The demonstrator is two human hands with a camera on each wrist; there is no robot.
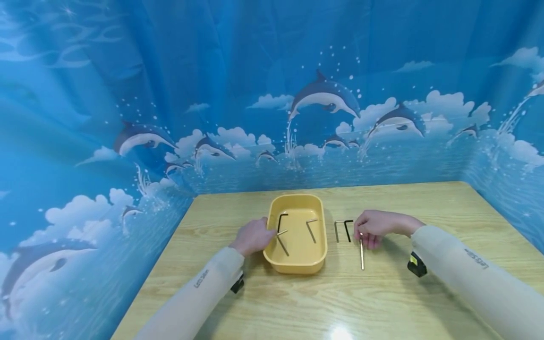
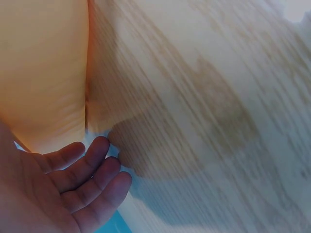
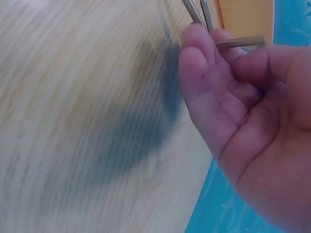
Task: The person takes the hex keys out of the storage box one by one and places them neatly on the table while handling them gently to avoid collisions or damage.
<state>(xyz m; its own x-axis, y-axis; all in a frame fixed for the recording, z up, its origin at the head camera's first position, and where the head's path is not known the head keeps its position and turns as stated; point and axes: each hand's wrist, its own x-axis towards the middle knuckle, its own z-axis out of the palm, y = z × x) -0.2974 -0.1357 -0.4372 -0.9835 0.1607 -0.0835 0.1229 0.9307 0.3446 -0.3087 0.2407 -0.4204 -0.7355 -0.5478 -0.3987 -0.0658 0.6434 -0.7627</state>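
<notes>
At its left side, the yellow plastic tray (image 1: 296,269) is held by my left hand (image 1: 253,237), thumb over the rim. The left wrist view shows the fingers (image 2: 92,187) slightly bent beside the tray's outer wall (image 2: 43,73); the thumb is hidden there. To the right of the tray, my right hand (image 1: 376,228) pinches a silver hex key (image 1: 362,255) near its bend. Its long arm points toward me, and the short arm (image 3: 243,42) sticks out between thumb and fingers in the right wrist view.
Inside the tray lie a black hex key (image 1: 279,222) and two grey hex keys, one left (image 1: 282,245) and one right (image 1: 312,232). Between tray and right hand, a grey hex key (image 1: 336,231) lies beside a black hex key (image 1: 347,232). A dolphin-print curtain (image 1: 255,118) surrounds the wooden table (image 1: 297,307).
</notes>
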